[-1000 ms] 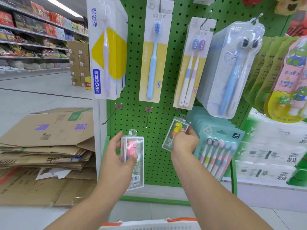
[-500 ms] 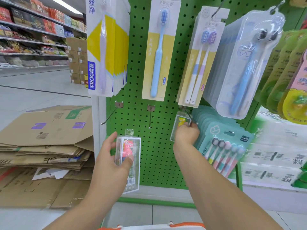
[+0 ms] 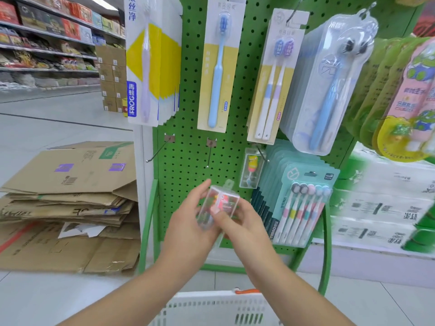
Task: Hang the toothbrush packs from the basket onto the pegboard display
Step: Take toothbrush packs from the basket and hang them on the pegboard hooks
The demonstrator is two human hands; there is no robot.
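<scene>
A clear kids' toothbrush pack with a pink figure [image 3: 222,203] is held in front of the green pegboard [image 3: 188,161], low and central. My left hand [image 3: 190,222] grips its left side and my right hand [image 3: 242,220] holds its right side with the thumb across the front. A second clear pack with a yellow figure [image 3: 251,168] hangs on a hook of the lower row. Two bare hooks [image 3: 160,150] [image 3: 209,154] stick out to its left. The white basket [image 3: 211,309] sits below my arms; its contents are hidden.
Several toothbrush packs hang on the upper row [image 3: 220,64]. A teal multi-brush pack stack [image 3: 301,203] hangs at the lower right. Flattened cardboard boxes [image 3: 68,189] lie on the floor to the left. White cartons [image 3: 386,208] stand at the right.
My right hand let go of the yellow-figure pack, which now hangs on its hook, and came down onto the pink-figure pack. The left hand moved that pack rightward and tilted it.
</scene>
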